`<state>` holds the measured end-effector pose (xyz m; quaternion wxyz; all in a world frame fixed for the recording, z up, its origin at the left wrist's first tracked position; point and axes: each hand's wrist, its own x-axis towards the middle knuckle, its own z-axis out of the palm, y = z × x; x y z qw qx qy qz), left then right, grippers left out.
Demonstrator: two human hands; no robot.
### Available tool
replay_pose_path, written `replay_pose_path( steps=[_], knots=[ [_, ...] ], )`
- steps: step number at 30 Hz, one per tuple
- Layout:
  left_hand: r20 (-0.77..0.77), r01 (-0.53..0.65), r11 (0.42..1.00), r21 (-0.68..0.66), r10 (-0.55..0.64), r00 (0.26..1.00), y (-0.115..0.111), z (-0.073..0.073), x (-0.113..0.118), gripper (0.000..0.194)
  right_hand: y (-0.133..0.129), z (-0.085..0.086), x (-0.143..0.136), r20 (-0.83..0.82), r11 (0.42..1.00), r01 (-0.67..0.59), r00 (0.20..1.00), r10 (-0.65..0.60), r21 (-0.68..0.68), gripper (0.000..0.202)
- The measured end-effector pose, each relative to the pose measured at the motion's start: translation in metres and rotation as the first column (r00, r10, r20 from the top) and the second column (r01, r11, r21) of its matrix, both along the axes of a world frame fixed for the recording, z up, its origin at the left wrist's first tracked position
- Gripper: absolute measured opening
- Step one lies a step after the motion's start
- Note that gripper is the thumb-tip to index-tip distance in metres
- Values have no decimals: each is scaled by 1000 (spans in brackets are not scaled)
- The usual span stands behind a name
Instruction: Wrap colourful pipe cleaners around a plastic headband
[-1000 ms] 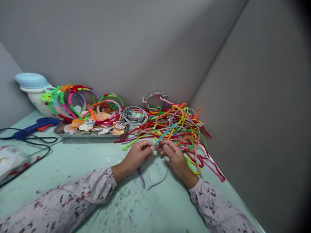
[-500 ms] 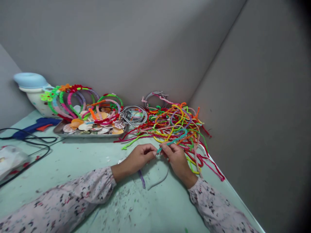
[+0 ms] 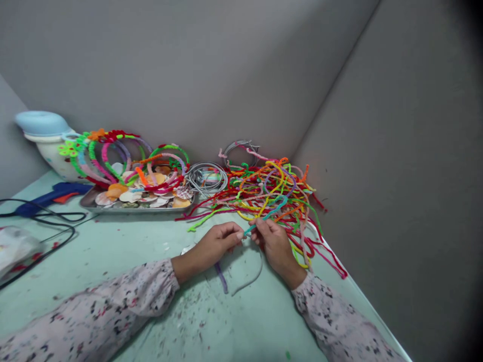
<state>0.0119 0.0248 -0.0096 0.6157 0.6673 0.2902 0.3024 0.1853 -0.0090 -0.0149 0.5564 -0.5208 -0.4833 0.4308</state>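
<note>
Both hands are drawn in narrow over the table (image 3: 181, 322), their fingertips close together at a turquoise fuzzy stem (image 3: 269, 213). Left hand (image 3: 222, 239) has thumb and forefinger pinched at the stem's near end; right hand (image 3: 273, 244) grips it a little farther along. From the left fingertips, its long axis slants away from the person and to the right, the far end bending into a small hook in front of the pile of coloured fuzzy stems (image 3: 275, 186).

Just below the hands, a thin grey cord (image 3: 251, 282) curves down from near the right fingers, its lower end pointing left. Its upper end is hidden by the hands. Beside it, a purple strip (image 3: 221, 278) shows from beneath the left hand, pointing toward the person.

Beyond the hands, the pile sprawls to the right, with one grey wire coil (image 3: 241, 153) behind it and another coil (image 3: 207, 179) between it and a metal tray (image 3: 136, 209). The tray holds shells (image 3: 116, 191), and colourful fuzzy hoops (image 3: 109, 156) stand over them. Farther left are a blue glue gun (image 3: 49, 197), a black cable (image 3: 73, 231), a pale container with a blue top (image 3: 43, 123) and, nearer, a plastic bag (image 3: 18, 246).
</note>
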Motion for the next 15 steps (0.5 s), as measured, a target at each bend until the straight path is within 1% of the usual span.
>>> replay_pose_path(
  steps=[3, 6, 9, 12, 15],
  knots=[
    [11, 23, 999, -23, -23, 1000, 2, 0, -1, 29, -2, 0, -1, 29, 1000, -24, 999, 24, -7, 35],
    [4, 48, 998, -42, -48, 999, 2, -3, -1, 23, -3, 0, -2, 60, 999, -42, 997, 43, -10, 34],
    [-26, 46, 998, -39, -47, 999, 3, -6, 0, 20, -4, 1, -2, 78, 1000, -24, 997, 24, -5, 33],
    [-57, 33, 999, 6, -32, 998, 3, -7, 0, 18, -4, 4, -2, 73, 1000, 11, 997, -12, 8, 33],
    [-87, 16, 994, 104, -7, 996, 1, -2, 0, 16, -5, 7, -3, 41, 999, 36, 999, -36, 4, 32]
  ],
)
